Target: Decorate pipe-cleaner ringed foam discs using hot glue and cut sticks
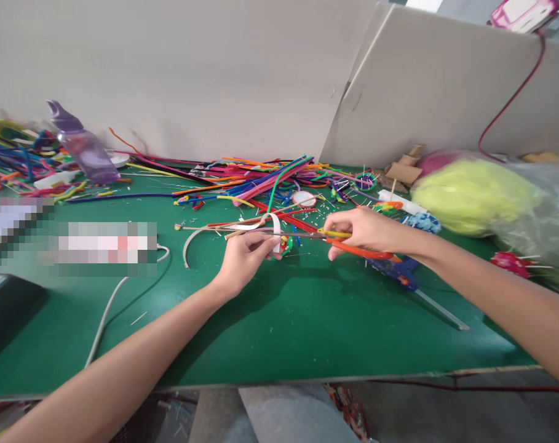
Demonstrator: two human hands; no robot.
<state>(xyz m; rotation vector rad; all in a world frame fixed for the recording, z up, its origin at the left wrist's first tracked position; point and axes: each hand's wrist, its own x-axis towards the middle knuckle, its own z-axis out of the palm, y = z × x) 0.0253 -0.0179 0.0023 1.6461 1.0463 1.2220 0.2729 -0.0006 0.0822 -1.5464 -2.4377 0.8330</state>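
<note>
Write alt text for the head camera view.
A person's right hand holds scissors and the left hand a curled white strip, above a green table. Behind lie colourful pipe cleaners, with a purple bottle to the left.

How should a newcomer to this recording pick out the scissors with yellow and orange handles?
Over the shiny green tabletop, find the person's bare right hand, right of the picture's middle. It holds the scissors, their slim metal blades pointing toward the left hand. One yellow and one orange handle set them apart from the mostly blue plastic glue gun nearby.
</note>
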